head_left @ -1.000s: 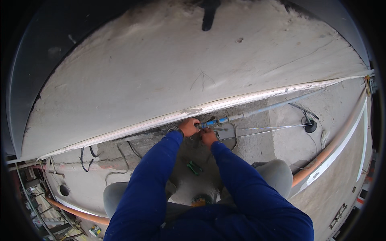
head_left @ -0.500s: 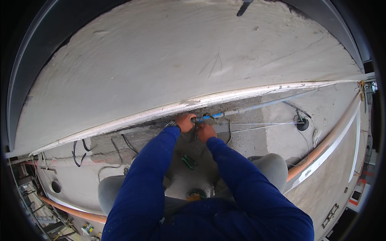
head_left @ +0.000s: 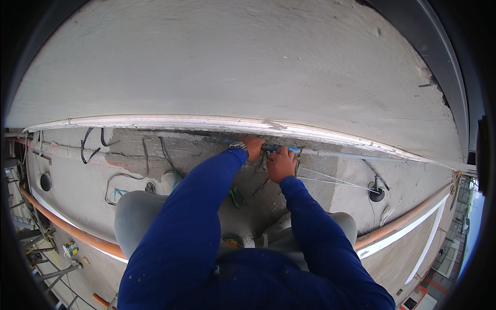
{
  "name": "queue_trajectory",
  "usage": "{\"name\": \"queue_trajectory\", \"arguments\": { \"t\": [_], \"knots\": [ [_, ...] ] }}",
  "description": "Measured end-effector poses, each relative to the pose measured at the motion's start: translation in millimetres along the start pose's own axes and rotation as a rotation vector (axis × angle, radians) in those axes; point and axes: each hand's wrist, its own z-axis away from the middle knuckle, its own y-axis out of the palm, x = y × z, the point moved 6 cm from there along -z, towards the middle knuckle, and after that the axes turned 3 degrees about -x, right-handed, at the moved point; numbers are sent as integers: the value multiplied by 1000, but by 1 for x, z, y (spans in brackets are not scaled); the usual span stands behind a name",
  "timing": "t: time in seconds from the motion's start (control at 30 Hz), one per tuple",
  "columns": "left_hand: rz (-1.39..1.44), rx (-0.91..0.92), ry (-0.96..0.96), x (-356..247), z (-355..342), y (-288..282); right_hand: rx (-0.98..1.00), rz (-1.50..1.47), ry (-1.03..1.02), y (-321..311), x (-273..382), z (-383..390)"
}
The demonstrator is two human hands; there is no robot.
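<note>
A thin blue pipe (head_left: pixel 295 149) runs along the joint between wall and floor, its paler grey length (head_left: pixel 336 154) stretching off to the right. My left hand (head_left: pixel 252 148), a watch at its wrist, is closed around the pipe's dark left end; its fingertips are partly hidden. Close beside it, my right hand (head_left: pixel 281 165) has its fingers bent and pressed onto the blue section. Dark thin strands hang by the pipe between and below my hands. Green-handled pliers (head_left: pixel 236 197) lie on the floor below my left hand.
White strings (head_left: pixel 336 180) reach right to a round black fitting (head_left: pixel 376 195). Dark cables (head_left: pixel 166 152) stick up on the left. A white ridged trim (head_left: pixel 181 122) borders the pale surface beyond. Orange pipes (head_left: pixel 72 222) edge the work area, with a round hole (head_left: pixel 45 181) at left.
My right hand has come up from below the pipe onto its blue section. The view has turned, so the trim and pipe now slope down to the right. My left hand remains at the pipe's end.
</note>
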Motion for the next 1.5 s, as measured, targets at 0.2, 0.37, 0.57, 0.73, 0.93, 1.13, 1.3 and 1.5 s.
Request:
{"name": "queue_trajectory", "arguments": {
  "t": [0.2, 0.37, 0.57, 0.73, 0.93, 1.13, 1.3, 1.5],
  "knots": [
    [-25, -5, 5, 1, 0, -5, -58, -236, -220, 22, -18, -14],
    [13, 22, -38, 13, -16, 10, 102, -524, 184, 77, -41, -2],
    [-15, -111, -47, 15, -17, 14, -120, -141, -149, 26, 1, 0],
    [-43, -89, -21, 13, -16, 11, -158, -392, -222, 11, -6, -13],
    [-52, -55, -31, 6, -11, 7, 29, -645, 69, 33, -20, -17],
    [-77, -10, -43, 7, -11, 14, -33, -567, 60, 34, -6, -8],
    [-52, -62, -47, 10, -19, 11, -24, -337, -65, 30, 5, -3],
    [-60, -42, -47, 13, -23, 14, -80, -246, -393, -6, 28, -4]
  ]
}}
